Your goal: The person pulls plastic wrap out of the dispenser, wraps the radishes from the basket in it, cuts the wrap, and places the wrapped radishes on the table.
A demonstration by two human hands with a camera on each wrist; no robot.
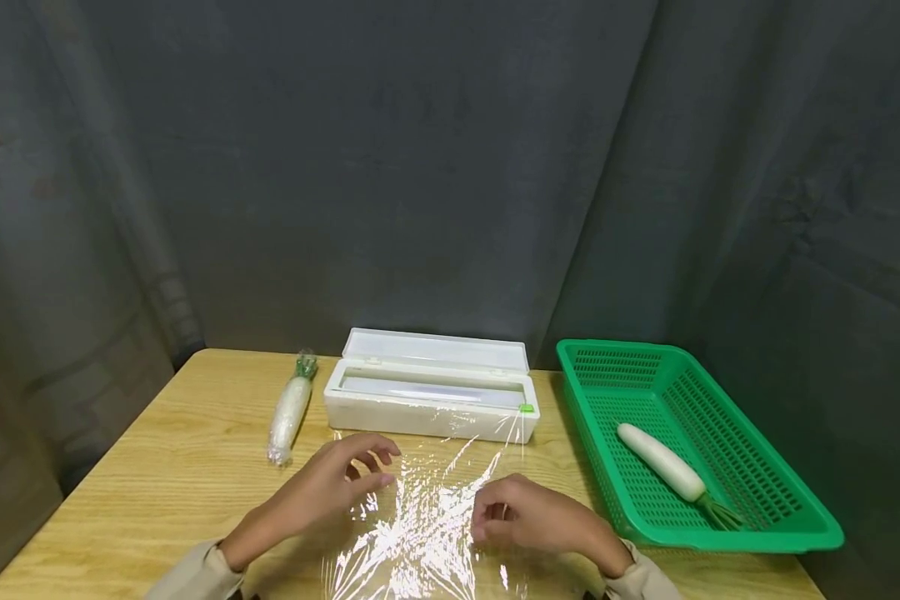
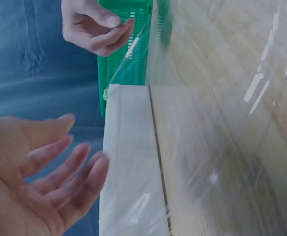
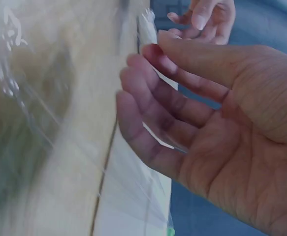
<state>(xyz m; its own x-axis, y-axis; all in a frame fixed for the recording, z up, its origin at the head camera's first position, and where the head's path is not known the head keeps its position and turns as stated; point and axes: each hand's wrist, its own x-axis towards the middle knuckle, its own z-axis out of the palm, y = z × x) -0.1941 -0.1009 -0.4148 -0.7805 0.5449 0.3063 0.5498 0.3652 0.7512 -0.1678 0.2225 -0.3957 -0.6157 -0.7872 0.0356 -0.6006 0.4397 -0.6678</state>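
Note:
Clear plastic wrap [image 1: 420,533] stretches over the tabletop from the front of a white wrap dispenser [image 1: 435,417], with bright creases down its length. Above its left part hovers my left hand [image 1: 345,479], fingers loosely bent and thumb apart from them, nothing held. My right hand [image 1: 528,512] is over the right part of the wrap; its fingers bend loosely, with the thumb close to the index finger and no object visible between them. In the right wrist view, the right palm [image 3: 251,128] is bare. The dispenser's lid [image 1: 435,348] stands raised at the back.
On the left lies a wrapped white radish [image 1: 291,417] with its green top pointing away. A green basket [image 1: 757,433] stands to the right, holding an unwrapped white radish [image 1: 663,462]. Dark curtains [image 1: 420,167] hang behind the wooden table [image 1: 172,450]. A green slider [image 1: 526,408] sits at the dispenser's right end.

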